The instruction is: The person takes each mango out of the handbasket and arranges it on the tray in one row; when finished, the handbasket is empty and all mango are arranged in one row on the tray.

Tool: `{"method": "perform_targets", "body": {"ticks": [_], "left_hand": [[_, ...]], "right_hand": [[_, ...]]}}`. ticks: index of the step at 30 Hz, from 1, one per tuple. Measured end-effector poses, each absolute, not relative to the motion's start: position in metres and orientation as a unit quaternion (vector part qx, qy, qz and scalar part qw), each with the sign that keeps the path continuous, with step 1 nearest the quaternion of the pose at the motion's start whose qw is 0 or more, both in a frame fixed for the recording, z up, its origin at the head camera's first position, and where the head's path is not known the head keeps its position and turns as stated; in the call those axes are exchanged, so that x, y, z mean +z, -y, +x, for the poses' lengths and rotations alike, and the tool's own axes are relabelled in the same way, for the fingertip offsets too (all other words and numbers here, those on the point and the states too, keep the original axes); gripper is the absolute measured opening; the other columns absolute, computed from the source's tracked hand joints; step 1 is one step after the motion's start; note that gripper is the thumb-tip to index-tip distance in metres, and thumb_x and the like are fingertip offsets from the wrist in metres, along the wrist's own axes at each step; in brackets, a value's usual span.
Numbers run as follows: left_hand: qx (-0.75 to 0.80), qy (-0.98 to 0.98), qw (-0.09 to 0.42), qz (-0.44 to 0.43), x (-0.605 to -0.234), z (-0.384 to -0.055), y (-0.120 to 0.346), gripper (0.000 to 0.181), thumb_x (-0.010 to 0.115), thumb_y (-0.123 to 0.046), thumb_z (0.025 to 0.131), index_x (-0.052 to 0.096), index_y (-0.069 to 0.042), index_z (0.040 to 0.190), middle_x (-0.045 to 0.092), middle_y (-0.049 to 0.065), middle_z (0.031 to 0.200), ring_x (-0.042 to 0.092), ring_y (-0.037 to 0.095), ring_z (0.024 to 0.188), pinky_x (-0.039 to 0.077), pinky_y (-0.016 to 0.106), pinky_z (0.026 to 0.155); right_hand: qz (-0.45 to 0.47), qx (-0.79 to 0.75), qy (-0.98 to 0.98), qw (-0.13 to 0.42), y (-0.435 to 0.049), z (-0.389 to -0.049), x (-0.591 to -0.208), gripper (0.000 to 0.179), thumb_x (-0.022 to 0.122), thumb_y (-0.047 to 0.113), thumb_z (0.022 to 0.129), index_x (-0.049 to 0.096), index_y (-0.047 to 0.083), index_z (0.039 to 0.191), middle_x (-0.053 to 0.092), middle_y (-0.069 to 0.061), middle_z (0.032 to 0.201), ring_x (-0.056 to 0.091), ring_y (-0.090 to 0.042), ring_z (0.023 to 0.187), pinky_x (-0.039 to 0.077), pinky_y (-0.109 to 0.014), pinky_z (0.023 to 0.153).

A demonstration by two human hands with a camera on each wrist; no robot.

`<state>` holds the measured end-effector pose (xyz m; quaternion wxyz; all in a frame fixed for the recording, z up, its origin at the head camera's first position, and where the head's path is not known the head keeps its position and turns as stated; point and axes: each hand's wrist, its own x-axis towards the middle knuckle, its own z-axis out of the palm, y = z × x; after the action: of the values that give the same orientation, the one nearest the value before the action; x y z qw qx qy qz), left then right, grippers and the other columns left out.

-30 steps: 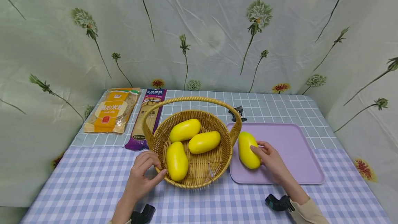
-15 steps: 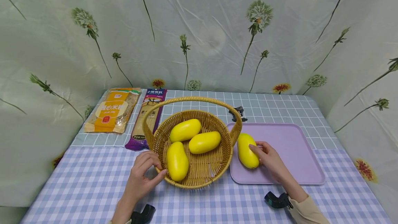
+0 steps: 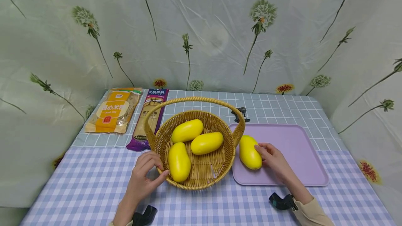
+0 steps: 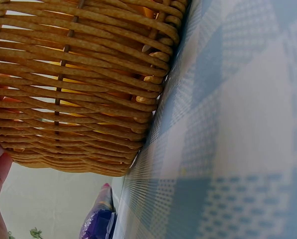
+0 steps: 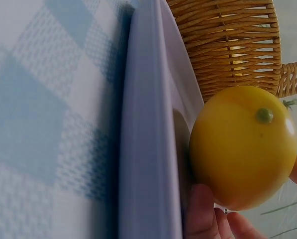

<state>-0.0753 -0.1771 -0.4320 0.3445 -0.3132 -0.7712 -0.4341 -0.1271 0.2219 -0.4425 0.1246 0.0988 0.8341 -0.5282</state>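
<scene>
A round wicker basket [image 3: 201,170] with a tall arched handle stands mid-table, with several yellow mangoes [image 3: 206,143] lying inside. At its near left rim my left hand [image 3: 146,175] pinches the edge between thumb and fingers; in the left wrist view, fingertips [image 4: 0,164] touch the weave. To the right, another yellow mango [image 3: 250,153] is at the left end of a lilac tray [image 3: 295,138]. My right hand [image 3: 276,163] grips it from the right, thumb on top. The right wrist view shows the mango [image 5: 243,149] end-on, fingers low around it, very close to the tray.
Behind the basket's left side lie a purple pasta packet [image 3: 147,121] and an orange-and-clear rice noodle packet [image 3: 114,111]. A small black object [image 3: 240,114] sits beyond the tray's far left corner. The basket handle [image 3: 239,128] rises beside the held mango.
The mango in my right hand has shifted slightly left and nearer me on the tray. My left hand and the basket have stayed put.
</scene>
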Motion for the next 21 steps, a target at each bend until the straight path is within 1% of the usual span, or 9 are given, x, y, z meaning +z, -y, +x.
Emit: {"method": "perform_targets", "body": {"ticks": [2, 7, 11, 17, 21], "left_hand": [[-0.434, 0.771, 0.346, -0.313, -0.435, -0.076, 0.178, 0.031, 0.066, -0.033, 0.089, 0.056, -0.009, 0.072, 0.059, 0.004, 0.084, 0.053, 0.027, 0.084, 0.034, 0.029, 0.095], [-0.433, 0.773, 0.344, -0.311, -0.444, -0.079, 0.181, 0.030, 0.067, -0.034, 0.088, 0.056, -0.010, 0.073, 0.059, 0.003, 0.084, 0.053, 0.027, 0.084, 0.034, 0.030, 0.095], [-0.432, 0.775, 0.342, -0.309, -0.448, -0.080, 0.183, 0.030, 0.067, -0.035, 0.088, 0.056, -0.011, 0.073, 0.059, 0.003, 0.084, 0.053, 0.027, 0.085, 0.033, 0.030, 0.096], [-0.437, 0.775, 0.337, -0.308, -0.439, -0.077, 0.180, 0.030, 0.067, -0.033, 0.089, 0.056, -0.009, 0.073, 0.059, 0.007, 0.082, 0.053, 0.026, 0.085, 0.033, 0.029, 0.096], [-0.439, 0.774, 0.336, -0.310, -0.432, -0.074, 0.177, 0.030, 0.067, -0.032, 0.089, 0.056, -0.008, 0.073, 0.058, 0.009, 0.081, 0.052, 0.026, 0.085, 0.033, 0.029, 0.095]], "right_hand": [[0.100, -0.527, -0.834, 0.124, -0.222, -0.126, -0.442, 0.059, 0.053, 0.045, 0.095, 0.046, -0.003, 0.130, 0.055, -0.016, 0.112, 0.055, -0.020, 0.084, 0.049, -0.027, 0.070], [0.102, -0.543, -0.824, 0.122, -0.223, -0.125, -0.441, 0.057, 0.053, 0.042, 0.096, 0.044, -0.003, 0.131, 0.052, -0.011, 0.097, 0.053, -0.019, 0.072, 0.049, -0.027, 0.063], [0.103, -0.548, -0.822, 0.115, -0.225, -0.125, -0.441, 0.056, 0.054, 0.041, 0.096, 0.044, -0.002, 0.130, 0.049, -0.010, 0.091, 0.050, -0.018, 0.065, 0.047, -0.026, 0.057], [0.103, -0.524, -0.839, 0.106, -0.228, -0.124, -0.441, 0.058, 0.053, 0.046, 0.095, 0.045, 0.001, 0.130, 0.047, -0.010, 0.091, 0.047, -0.018, 0.070, 0.043, -0.025, 0.058], [0.093, -0.511, -0.850, 0.085, -0.231, -0.122, -0.441, 0.054, 0.054, 0.042, 0.096, 0.047, 0.001, 0.130, 0.049, -0.012, 0.092, 0.047, -0.019, 0.070, 0.042, -0.024, 0.057]]}}
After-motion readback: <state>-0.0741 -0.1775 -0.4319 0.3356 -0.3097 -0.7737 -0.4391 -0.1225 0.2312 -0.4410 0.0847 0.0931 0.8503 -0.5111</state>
